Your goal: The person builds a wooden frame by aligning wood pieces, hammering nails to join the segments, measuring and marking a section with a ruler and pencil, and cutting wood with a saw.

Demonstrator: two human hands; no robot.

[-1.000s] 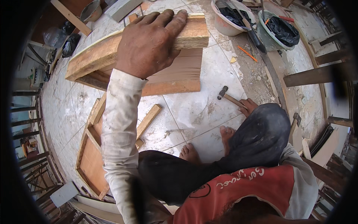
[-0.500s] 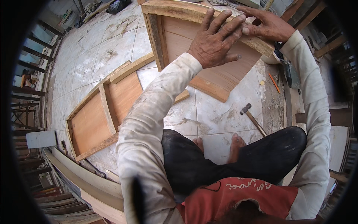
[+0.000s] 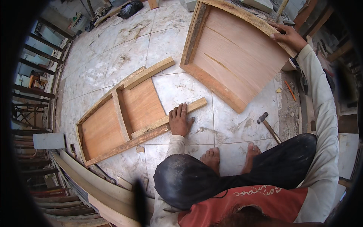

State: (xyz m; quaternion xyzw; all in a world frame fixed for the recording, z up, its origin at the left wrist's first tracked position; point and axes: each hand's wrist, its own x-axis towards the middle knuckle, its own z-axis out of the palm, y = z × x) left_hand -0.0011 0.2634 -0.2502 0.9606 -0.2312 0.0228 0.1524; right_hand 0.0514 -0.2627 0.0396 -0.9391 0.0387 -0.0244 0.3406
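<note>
My right hand (image 3: 289,38) grips the curved far rail of a large wooden frame (image 3: 215,88), its thumb on the near side and its fingers over the outer edge. A plywood panel (image 3: 238,49) backs this frame, which stands tilted at the upper right. Farther left, a smaller plywood-backed wooden frame (image 3: 120,113) lies on the floor, with a crosspiece. Across the near side of that frame lies a wooden batten (image 3: 196,104), its right end jutting past the panel. On the batten rests my left hand (image 3: 180,120), fingers extended over it and thumb apart.
A hammer (image 3: 268,126) lies on the tiles beside my right knee. An orange pencil-like stick (image 3: 290,90) is on the rough ground at the right. At the left sit a pale block (image 3: 49,141) and long boards (image 3: 90,178). A black bag (image 3: 130,9) lies far back.
My left hand has left the large frame's rail and come down to the batten on the smaller frame. My right hand has shifted right along the rail, and the large frame appears farther right.
</note>
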